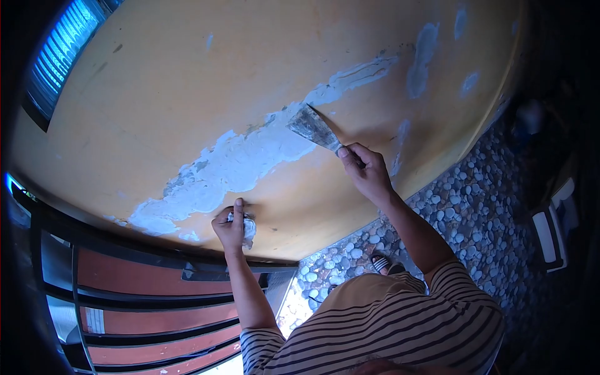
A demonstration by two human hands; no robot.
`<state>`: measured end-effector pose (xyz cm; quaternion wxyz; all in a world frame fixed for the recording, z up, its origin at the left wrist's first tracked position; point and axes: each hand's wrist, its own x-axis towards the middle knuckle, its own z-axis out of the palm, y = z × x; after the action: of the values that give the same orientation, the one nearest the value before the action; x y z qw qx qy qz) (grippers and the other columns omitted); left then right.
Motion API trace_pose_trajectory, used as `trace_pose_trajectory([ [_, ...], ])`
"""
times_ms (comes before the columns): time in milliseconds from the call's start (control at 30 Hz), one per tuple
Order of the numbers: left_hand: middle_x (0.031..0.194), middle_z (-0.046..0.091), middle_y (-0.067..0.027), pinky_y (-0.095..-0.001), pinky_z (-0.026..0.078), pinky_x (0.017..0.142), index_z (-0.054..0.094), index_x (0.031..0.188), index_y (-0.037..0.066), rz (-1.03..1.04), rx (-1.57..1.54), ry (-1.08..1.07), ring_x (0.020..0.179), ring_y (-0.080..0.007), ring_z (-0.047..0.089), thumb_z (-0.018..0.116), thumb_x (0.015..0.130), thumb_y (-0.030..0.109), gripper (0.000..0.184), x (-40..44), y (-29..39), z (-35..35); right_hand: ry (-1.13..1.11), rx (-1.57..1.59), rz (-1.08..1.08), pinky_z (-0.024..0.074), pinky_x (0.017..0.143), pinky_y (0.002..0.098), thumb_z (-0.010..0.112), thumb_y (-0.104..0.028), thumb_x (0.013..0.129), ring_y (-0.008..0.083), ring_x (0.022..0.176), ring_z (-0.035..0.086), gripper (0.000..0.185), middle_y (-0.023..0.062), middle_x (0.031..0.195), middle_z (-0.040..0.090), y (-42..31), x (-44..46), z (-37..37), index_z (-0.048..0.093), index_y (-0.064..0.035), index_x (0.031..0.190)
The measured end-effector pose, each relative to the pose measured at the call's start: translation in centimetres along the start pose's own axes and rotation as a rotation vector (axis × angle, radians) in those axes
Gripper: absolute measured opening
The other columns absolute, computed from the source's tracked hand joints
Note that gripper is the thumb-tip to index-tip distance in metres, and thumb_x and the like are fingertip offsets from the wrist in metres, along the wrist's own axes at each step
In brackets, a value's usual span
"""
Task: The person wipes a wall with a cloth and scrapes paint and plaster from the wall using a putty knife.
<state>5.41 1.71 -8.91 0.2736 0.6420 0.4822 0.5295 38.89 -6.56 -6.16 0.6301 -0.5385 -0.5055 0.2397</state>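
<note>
My right hand (pixel 364 167) is closed round the handle of a putty knife (pixel 314 128). The knife's broad, stained blade lies over a long band of white putty (pixel 231 167) that runs diagonally across a yellow-orange wall (pixel 169 94). Below the band, near its lower left part, my left hand (pixel 230 226) is closed on a lump of white putty (pixel 249 231). The thumb points up, and the palm hides whatever else may be under the lump.
Smaller putty patches (pixel 422 59) dot the wall at the right. A dark slatted frame with reddish panels (pixel 156 273) stands at the lower left, close to my left forearm. Pebbled floor (pixel 462 212) lies below the wall. A louvred window (pixel 65 47) is at the upper left.
</note>
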Motion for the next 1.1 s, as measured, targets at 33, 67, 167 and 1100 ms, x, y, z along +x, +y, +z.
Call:
trace_pose_trajectory([
  [33, 0.061, 0.064, -0.0013, -0.0235, 0.042, 0.051, 0.073, 0.076, -0.005, 0.002, -0.001, 0.005, 0.055, -0.005, 0.052, 0.073, 0.093, 0.022, 0.032, 0.1, -0.2, -0.1, 0.005, -0.005, 0.005, 0.0361, 0.053, 0.0272, 0.062, -0.029, 0.1, 0.0062, 0.057, 0.043, 0.032, -0.0002, 0.061, 0.051, 0.5, -0.3, -0.2, 0.065, 0.0014, 0.092],
  [67, 0.061, 0.064, -0.0013, -0.0234, 0.042, 0.051, 0.073, 0.076, -0.005, 0.013, 0.004, 0.009, 0.055, -0.0048, 0.052, 0.073, 0.093, 0.022, 0.032, 0.2, -0.6, -0.1, 0.009, -0.011, 0.011, 0.0364, 0.054, 0.0271, 0.061, -0.03, 0.1, 0.0063, 0.058, 0.043, 0.033, 0.0, 0.061, 0.051, 0.8, -0.3, -0.3, 0.065, 0.0016, 0.092],
  [167, 0.06, 0.064, -0.0009, -0.0233, 0.041, 0.051, 0.072, 0.075, -0.005, -0.01, -0.013, 0.011, 0.056, -0.0045, 0.051, 0.073, 0.093, 0.022, 0.033, 0.1, -0.4, 0.1, 0.01, -0.004, 0.004, 0.0362, 0.054, 0.0268, 0.061, -0.03, 0.1, 0.006, 0.058, 0.043, 0.032, -0.0002, 0.062, 0.051, 0.4, 0.0, -0.1, 0.065, 0.0013, 0.092],
  [1100, 0.063, 0.066, -0.0028, -0.0235, 0.044, 0.054, 0.073, 0.077, -0.004, -0.008, 0.027, 0.039, 0.058, -0.0049, 0.054, 0.07, 0.095, 0.024, 0.033, -0.4, 0.1, 0.6, 0.038, -0.055, -0.086, 0.0442, 0.058, 0.0277, 0.062, -0.025, 0.099, 0.0093, 0.06, 0.052, 0.025, 0.0049, 0.068, 0.06, -0.3, -0.1, 0.2, 0.065, 0.0005, 0.097],
])
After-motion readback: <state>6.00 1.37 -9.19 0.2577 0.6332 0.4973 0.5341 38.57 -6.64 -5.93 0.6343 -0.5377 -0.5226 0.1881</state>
